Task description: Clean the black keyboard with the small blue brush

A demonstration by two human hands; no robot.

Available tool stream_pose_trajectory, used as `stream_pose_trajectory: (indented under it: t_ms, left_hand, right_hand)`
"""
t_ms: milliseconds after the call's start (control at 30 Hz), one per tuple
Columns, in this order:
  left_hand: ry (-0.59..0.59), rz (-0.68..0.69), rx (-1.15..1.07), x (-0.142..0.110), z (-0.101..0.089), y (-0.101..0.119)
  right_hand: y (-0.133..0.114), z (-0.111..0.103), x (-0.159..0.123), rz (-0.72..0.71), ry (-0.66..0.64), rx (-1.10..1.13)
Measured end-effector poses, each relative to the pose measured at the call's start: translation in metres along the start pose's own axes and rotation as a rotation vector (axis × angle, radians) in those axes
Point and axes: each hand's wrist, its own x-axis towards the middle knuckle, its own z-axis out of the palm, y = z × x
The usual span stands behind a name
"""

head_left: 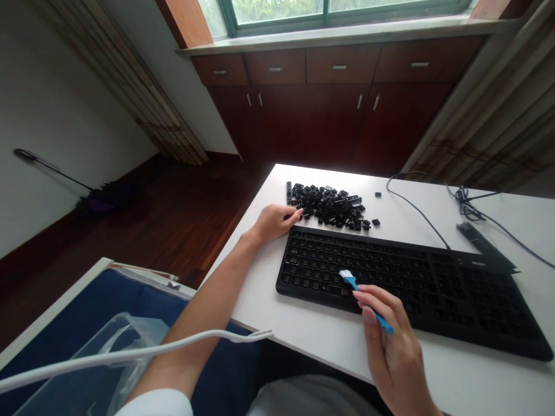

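A blue brush with white bristles is held in my right hand, pinched between thumb and fingers. Its bristles are over the lower left keys area of a black keyboard, whose keycaps are off in the part I can see clearly. At the keyboard's far left corner, my left hand rests on the table with its fingers curled together. What those fingers hold, if anything, is hidden. Just beyond their tips lies a heap of loose black keycaps.
The white table carries a long black strip behind the keyboard and a bundled cable at the right. Several single keycaps lie beside the heap. A white cord crosses in front of my left forearm, above a clear plastic bag.
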Motion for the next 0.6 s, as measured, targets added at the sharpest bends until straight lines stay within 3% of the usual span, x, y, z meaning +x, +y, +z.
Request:
stream_pose_trajectory:
  t_ms: [167, 600]
  left_hand:
    - [-0.002, 0.004, -0.011, 0.0003, -0.0003, -0.0002]
    - [-0.013, -0.015, -0.022, 0.0015, -0.0022, 0.0018]
  right_hand:
    - [-0.0016, 0.0009, -0.0010, 0.041, 0.070, -0.026]
    - [-0.0024, 0.0011, 0.0008, 0.090, -0.024, 0.087]
